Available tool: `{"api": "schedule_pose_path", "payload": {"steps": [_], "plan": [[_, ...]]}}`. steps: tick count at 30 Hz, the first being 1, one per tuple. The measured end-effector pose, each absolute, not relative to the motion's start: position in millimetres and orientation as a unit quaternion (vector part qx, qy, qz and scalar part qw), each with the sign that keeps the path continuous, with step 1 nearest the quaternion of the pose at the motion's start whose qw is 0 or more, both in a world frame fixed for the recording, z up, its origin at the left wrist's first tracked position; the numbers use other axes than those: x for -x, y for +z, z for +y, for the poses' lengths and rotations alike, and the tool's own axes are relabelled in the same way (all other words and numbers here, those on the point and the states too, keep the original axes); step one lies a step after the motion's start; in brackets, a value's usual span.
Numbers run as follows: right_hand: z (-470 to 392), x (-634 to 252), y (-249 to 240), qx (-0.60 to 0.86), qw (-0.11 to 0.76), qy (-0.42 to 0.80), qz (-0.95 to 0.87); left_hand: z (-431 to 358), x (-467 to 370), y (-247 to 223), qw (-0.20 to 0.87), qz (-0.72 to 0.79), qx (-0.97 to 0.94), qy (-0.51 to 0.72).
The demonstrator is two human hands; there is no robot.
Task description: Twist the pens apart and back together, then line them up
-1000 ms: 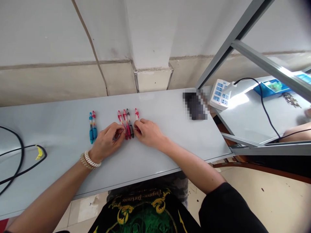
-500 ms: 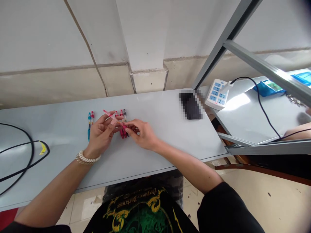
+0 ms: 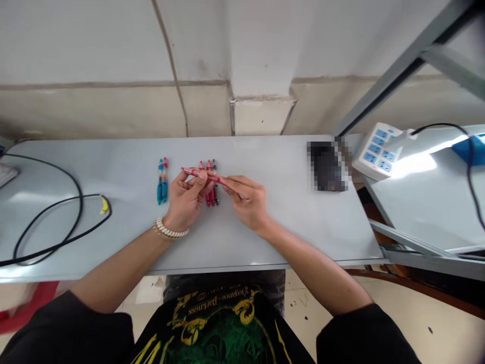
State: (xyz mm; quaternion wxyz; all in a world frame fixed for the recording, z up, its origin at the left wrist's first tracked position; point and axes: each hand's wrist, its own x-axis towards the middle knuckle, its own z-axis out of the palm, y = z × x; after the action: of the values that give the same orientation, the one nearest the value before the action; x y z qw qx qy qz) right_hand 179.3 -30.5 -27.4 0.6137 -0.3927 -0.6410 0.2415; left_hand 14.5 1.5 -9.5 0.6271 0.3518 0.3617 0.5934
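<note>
A pink pen (image 3: 192, 172) is held level above the table between my two hands. My left hand (image 3: 188, 196) pinches it near its middle, thumb on top. At its right end, the fingertips of my right hand (image 3: 246, 198) close on the pen. Behind and below my fingers, red pens (image 3: 208, 166) and a dark-tipped pen (image 3: 214, 165) lie side by side, partly covered by my left hand. Left of that hand lie two pens with blue grips, one blue-topped (image 3: 159, 187) and one red-topped (image 3: 164, 186).
A grey-white table (image 3: 276, 232) runs along the wall. Black cable (image 3: 78, 222) with a yellow tag loops at its left. A dark, blurred-out object (image 3: 328, 169) lies right of my hands. Beyond stand a metal frame (image 3: 394, 71) and a white power strip (image 3: 379, 149).
My view has shifted, so the scene sits further right. The pen has swung from slanting to nearly level, and my right hand has drawn away from my left toward the pen's end.
</note>
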Motion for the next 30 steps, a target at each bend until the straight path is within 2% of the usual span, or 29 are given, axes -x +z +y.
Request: {"api": "schedule_pose_path", "payload": {"steps": [2, 5, 8, 12, 16, 19, 27, 30], "plan": [[-31.4, -178.3, -24.6, 0.403, 0.615, 0.249, -0.631, 0.1, -10.4, -9.7, 0.638, 0.359, -0.333, 0.594], [-34.4, -178.0, -16.9, 0.456, 0.559, 0.359, -0.592, -2.4, -6.1, -7.7, 0.65, 0.355, -0.327, 0.588], [-36.8, -178.9, -10.6, 0.446, 0.576, 0.332, -0.599, -5.1, -5.8, -5.6, 0.657, 0.354, -0.325, 0.58], [-38.4, -179.7, -6.0, 0.468, 0.565, 0.368, -0.571, -7.9, -7.3, -4.2, 0.676, 0.347, -0.313, 0.57], [-38.7, -178.9, -5.6, 0.466, 0.568, 0.326, -0.596, -8.5, -6.8, -4.0, 0.682, 0.343, -0.307, 0.569], [-37.9, -179.1, -7.6, 0.483, 0.548, 0.365, -0.577, -8.4, -6.2, -5.2, 0.679, 0.348, -0.315, 0.564], [-38.7, -177.6, -17.0, 0.461, 0.53, 0.285, -0.652, -11.2, -7.6, -8.5, 0.673, 0.367, -0.327, 0.553], [-38.3, -179.0, -17.4, 0.446, 0.511, 0.187, -0.711, -8.7, -6.5, -7.1, 0.662, 0.377, -0.321, 0.563]]}}
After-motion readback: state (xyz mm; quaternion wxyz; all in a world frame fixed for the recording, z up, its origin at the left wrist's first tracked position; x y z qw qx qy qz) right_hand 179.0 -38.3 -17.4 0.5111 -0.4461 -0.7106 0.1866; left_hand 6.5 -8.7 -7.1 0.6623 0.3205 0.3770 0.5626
